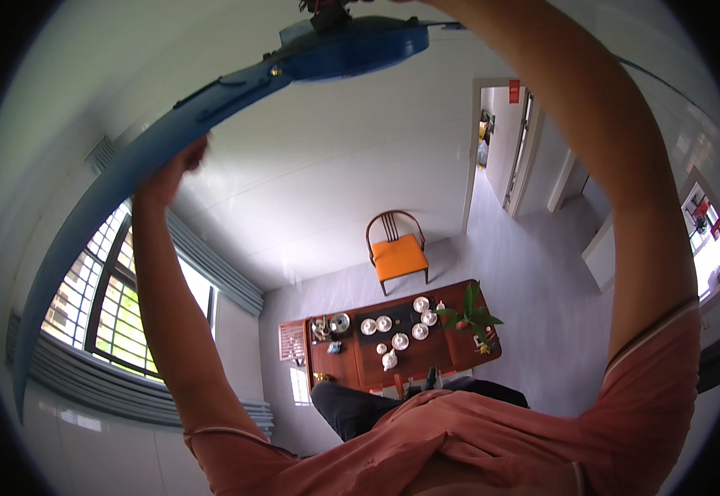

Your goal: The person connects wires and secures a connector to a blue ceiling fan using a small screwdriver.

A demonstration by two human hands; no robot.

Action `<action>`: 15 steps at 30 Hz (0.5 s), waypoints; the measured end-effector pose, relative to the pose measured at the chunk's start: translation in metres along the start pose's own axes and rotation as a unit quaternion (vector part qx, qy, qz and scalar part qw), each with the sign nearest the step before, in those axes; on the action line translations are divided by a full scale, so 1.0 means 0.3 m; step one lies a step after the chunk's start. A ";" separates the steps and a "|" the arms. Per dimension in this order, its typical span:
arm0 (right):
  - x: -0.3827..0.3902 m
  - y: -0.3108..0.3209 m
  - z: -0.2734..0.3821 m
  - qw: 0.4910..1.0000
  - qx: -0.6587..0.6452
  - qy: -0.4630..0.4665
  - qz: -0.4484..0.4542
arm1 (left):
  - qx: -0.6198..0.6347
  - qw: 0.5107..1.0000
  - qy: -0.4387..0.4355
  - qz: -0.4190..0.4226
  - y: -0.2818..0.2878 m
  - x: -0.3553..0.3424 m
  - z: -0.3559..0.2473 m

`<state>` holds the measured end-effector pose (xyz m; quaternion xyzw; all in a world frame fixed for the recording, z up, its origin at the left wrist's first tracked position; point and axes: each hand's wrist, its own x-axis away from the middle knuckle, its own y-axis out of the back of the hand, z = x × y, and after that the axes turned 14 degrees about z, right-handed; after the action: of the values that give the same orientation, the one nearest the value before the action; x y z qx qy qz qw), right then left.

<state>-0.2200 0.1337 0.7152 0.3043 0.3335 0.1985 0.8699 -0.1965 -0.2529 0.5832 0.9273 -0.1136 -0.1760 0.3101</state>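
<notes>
A blue ceiling fan hangs overhead, with its hub (360,48) at the top of the head view and a long blade (89,213) curving down to the left. Behind that blade my left hand (176,169) is closed on its edge, partly hidden by it. My right forearm (591,107) rises to a dark mount (327,15) above the hub, where my right hand is almost wholly cut off by the top edge, its fingers unclear.
Below me stands a wooden table (348,372) with cups, teapots, a tray and a plant (469,314). An orange-seated chair (400,258) is against the wall. A barred window (120,314) is at left; an open doorway (500,145) is at right.
</notes>
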 end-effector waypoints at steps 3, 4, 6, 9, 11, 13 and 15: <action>-0.002 0.011 0.011 1.000 0.005 -0.024 0.001 | -0.417 0.900 -0.053 0.119 -0.289 0.042 -0.068; -0.002 0.013 0.019 0.999 0.019 -0.033 0.013 | -0.461 0.868 -0.058 0.176 -0.395 0.042 -0.108; -0.050 -0.007 0.002 0.999 -0.023 -0.021 0.030 | -0.307 0.932 -0.054 0.185 -0.565 0.148 -0.359; -0.010 0.037 0.005 0.998 -0.025 -0.058 0.027 | -0.208 0.923 -0.318 0.060 -0.662 0.128 -0.587; -0.026 0.052 0.005 0.998 0.005 -0.058 0.024 | -0.237 0.895 -0.332 -0.179 -0.682 0.064 -0.693; -0.029 0.047 0.029 0.998 0.030 -0.051 0.022 | -0.214 0.873 -0.320 -0.299 -0.632 -0.016 -0.759; 0.014 0.027 0.072 1.000 -0.004 -0.018 -0.006 | -0.122 0.913 -0.198 -0.336 -0.583 -0.114 -0.801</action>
<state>-0.2031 0.1332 0.7314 0.3020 0.3189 0.1897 0.8781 -0.1145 0.0235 0.6636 0.8116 0.1680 -0.4628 0.3146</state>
